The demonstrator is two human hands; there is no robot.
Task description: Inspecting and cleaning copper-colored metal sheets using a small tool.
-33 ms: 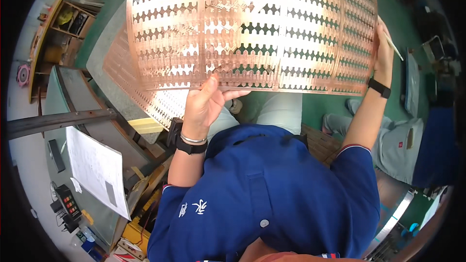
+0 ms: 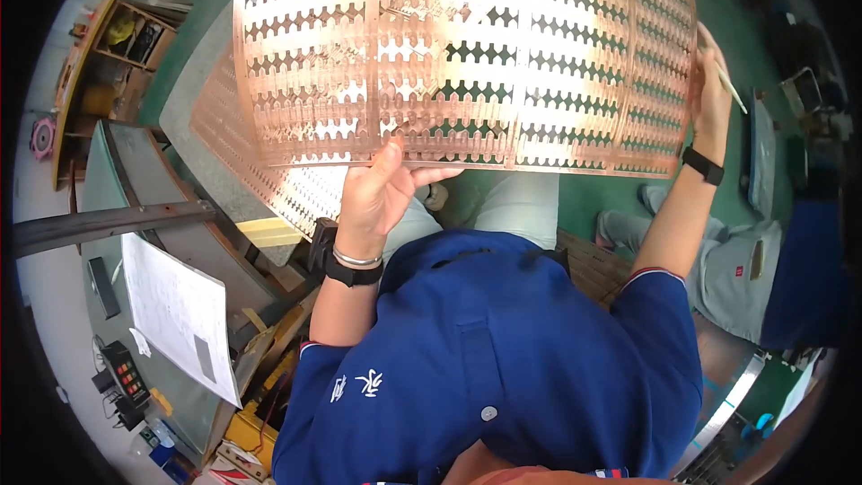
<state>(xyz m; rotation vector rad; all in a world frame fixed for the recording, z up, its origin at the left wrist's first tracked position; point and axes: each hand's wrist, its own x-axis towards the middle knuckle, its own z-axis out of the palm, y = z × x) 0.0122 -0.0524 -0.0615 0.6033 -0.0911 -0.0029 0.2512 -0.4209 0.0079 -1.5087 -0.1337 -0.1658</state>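
Holding up a large copper-coloured perforated sheet (image 2: pixel 523 54) in front of the body, the left hand (image 2: pixel 382 193) pinches its near edge, thumb on top, fingers beneath. The right hand (image 2: pixel 714 99) is at the right edge, a slim pale stick (image 2: pixel 732 90) against it; its full grip cannot be told. Almost nothing differs from the earlier frame: only the right wrist has shifted very slightly.
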